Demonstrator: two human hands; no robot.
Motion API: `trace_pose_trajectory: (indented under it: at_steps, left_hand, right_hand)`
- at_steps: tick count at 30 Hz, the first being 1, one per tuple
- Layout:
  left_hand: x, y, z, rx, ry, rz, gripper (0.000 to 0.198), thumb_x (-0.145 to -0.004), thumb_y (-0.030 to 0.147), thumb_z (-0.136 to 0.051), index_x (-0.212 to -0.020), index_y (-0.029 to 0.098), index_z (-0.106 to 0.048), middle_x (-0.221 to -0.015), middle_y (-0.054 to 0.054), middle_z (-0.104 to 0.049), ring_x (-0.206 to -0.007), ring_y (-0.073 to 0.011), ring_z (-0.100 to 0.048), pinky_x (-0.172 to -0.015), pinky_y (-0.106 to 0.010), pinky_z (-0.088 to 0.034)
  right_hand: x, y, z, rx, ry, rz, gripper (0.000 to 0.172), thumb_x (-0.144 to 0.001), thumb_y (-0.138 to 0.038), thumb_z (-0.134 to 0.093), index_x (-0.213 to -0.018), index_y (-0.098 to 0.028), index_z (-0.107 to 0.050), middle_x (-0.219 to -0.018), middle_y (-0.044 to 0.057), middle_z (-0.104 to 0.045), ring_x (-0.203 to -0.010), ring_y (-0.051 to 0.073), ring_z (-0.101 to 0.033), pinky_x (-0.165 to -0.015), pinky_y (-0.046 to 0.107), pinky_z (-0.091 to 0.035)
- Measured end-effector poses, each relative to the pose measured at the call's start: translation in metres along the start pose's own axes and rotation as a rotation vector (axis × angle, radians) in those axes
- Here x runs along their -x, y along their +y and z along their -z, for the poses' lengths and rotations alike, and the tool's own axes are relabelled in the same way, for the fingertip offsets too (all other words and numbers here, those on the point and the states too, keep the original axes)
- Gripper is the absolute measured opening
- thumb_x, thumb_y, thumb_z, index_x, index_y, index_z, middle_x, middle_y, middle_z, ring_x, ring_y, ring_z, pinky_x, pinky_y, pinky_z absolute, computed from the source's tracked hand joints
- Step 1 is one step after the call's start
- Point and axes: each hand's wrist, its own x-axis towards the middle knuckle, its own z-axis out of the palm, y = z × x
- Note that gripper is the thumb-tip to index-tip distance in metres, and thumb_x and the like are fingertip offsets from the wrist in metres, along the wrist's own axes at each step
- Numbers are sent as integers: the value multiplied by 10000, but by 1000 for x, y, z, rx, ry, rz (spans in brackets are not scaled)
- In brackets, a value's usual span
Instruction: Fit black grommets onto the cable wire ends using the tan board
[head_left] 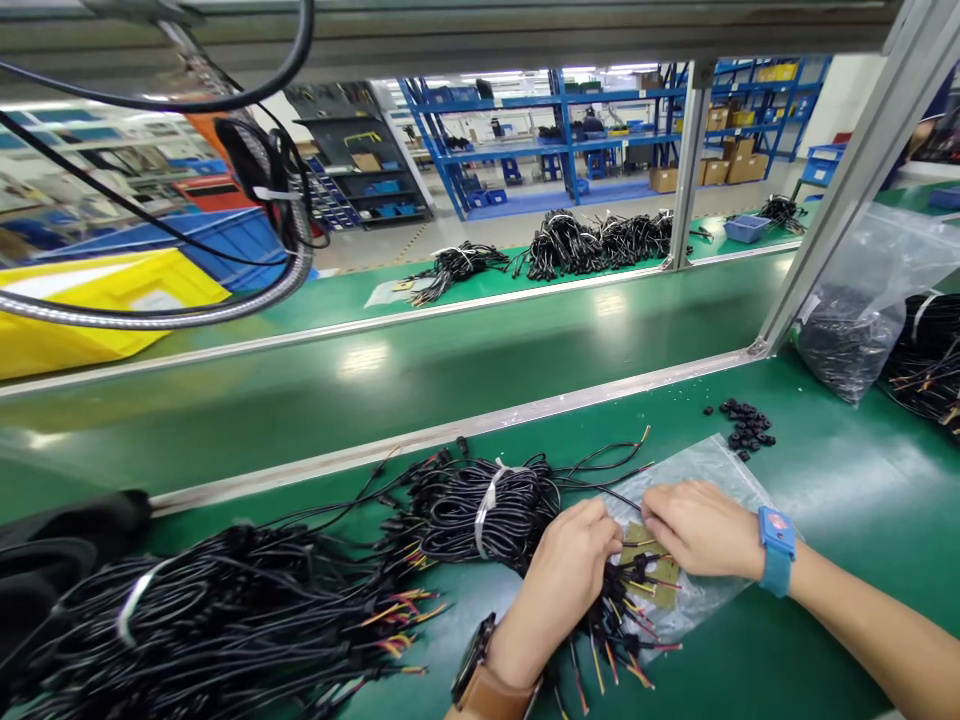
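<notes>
My left hand (574,555), fingers curled in, rests at the right end of a tied bundle of black cables (457,510). Whatever its fingers close on is hidden beneath them. A thin black cable runs from the bundle into the pinched fingertips of my right hand (697,525), just to the right. Below both hands, cable ends with bare red, yellow and black wires (615,640) fan out. Under the right hand lie a clear plastic bag (720,475) and a small yellowish patterned piece (664,590).
More tied black cables (225,620) cover the bench at left. Small black parts (746,425) lie loose beyond the bag. A filled clear bag (851,330) stands by the metal post (832,190) at right. Further cable bundles (566,245) lie across the green conveyor (480,350).
</notes>
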Motion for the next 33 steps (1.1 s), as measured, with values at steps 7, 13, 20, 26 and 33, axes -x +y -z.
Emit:
trace_pose_trajectory:
  at_steps: [7,13,20,26,33]
  left_hand:
    - [-3,-6,-1,-16,-50,-49,256,-964,41,-471,-786,172,-600,-786,-13,-552,-756,-169,-541,-663,-277,-407]
    - [-3,-1,-5,-36,-110,-51,223,-957,38,-506,-789,173,-565,-806,-12,-568,-756,-181,-552,-682,-300,-419]
    - [-3,9,-8,15,-147,55,172,-1001,91,-480,-862,188,-510,-888,-24,-575,-822,-201,-569,-716,-321,-440]
    - [-3,3,-6,19,-126,10,201,-965,44,-433,-850,191,-504,-871,-25,-553,-799,-189,-562,-696,-299,-433]
    - [-11,2,-10,-214,-117,-14,232,-897,4,-447,-790,196,-524,-806,-21,-593,-714,-193,-581,-617,-319,-375]
  right_hand:
    - [-3,0,-6,-33,18,-57,72,-947,-189,-566,-962,-184,-636,-926,53,-736,-808,218,-664,-630,304,-300]
    - [-5,-2,-8,28,2,-45,73,-909,-168,-570,-872,-172,-634,-861,52,-740,-725,201,-652,-590,318,-221]
    - [-9,4,-6,52,39,-72,85,-926,-175,-562,-864,-168,-620,-842,40,-725,-724,193,-641,-589,325,-211]
    - [-10,6,-4,4,51,-70,71,-913,-155,-585,-861,-173,-631,-856,33,-727,-733,185,-641,-593,309,-215]
    - [-3,20,13,-101,123,53,105,-916,-127,-604,-946,-194,-680,-849,6,-721,-771,176,-647,-652,282,-314]
